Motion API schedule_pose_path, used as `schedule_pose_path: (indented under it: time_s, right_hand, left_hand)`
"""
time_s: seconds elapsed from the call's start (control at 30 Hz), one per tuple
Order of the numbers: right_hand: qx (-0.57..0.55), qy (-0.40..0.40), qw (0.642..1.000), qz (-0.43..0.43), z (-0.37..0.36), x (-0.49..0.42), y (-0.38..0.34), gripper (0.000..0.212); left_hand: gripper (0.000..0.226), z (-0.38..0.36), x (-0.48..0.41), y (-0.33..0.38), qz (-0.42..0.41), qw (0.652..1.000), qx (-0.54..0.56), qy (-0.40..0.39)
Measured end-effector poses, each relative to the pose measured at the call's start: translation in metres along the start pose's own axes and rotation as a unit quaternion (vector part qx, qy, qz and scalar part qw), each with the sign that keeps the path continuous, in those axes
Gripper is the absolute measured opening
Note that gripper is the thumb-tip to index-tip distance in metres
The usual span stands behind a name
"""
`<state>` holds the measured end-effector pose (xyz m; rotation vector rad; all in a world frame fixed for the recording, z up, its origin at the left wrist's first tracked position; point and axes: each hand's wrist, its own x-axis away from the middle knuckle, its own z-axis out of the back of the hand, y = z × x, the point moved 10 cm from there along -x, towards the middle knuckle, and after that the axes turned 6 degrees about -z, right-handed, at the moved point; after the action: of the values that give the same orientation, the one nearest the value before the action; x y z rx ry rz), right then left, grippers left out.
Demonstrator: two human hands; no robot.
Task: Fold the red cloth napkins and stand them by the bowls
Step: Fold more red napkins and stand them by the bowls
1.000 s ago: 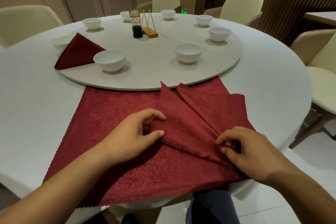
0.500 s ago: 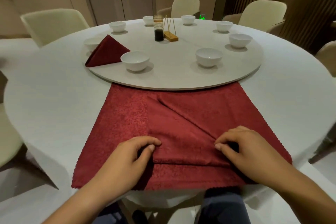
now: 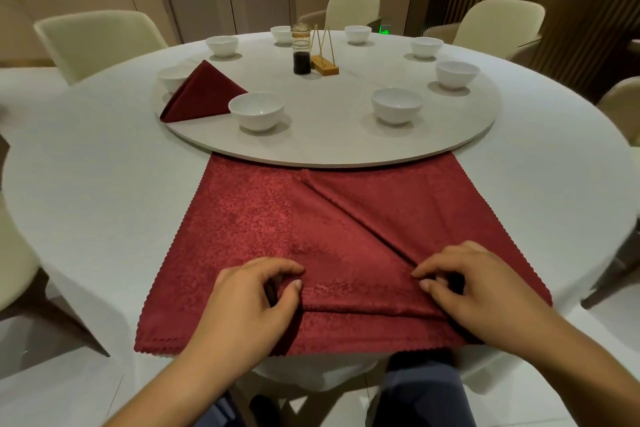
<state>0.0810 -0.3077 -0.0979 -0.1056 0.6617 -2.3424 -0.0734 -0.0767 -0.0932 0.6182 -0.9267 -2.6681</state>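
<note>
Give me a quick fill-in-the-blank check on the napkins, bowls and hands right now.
1. So far ____ folded napkin stands on the turntable.
2. The left hand and right hand both pinch the flat napkin, whose colour is ____.
3. Every bowl on the turntable is ____ in colour.
4. In the head view, the sauce bottle stands just ____ of the wooden stand.

Missing words: one; red; white; left.

Red napkins (image 3: pixel 346 229): two are counted
White bowls (image 3: pixel 257 111): eight are counted
Chairs (image 3: pixel 98 40): at least five are seen
Sauce bottle (image 3: pixel 301 52): one
Wooden stand (image 3: pixel 325 64): one
</note>
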Motion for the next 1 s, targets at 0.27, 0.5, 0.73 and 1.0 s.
schedule_pose_path:
  time_s: [0.27, 0.5, 0.73, 1.0]
  right_hand:
    - [0.008, 0.051, 0.998, 0.037, 0.003, 0.011, -0.007, 0.020]
    - [-0.020, 0.035, 0.998, 0.057, 0.012, 0.016, -0.009, 0.027]
    - [-0.012, 0.023, 0.999, 0.043, -0.003, 0.012, 0.002, 0.014]
    - [-0.046, 0.014, 0.998, 0.029, -0.010, 0.013, 0.009, 0.018]
  left_hand:
    - [0.026, -0.011, -0.002, 0.013, -0.032, 0.977, -0.201, -0.069]
    - [0.048, -0.071, 0.002, 0.084, -0.259, 0.932, -0.192, -0.164]
    - [0.072, -0.119, 0.008, 0.081, -0.239, 0.901, -0.249, -0.264]
    - [0.075, -0.094, 0.006, 0.047, -0.131, 0.920, -0.270, -0.254]
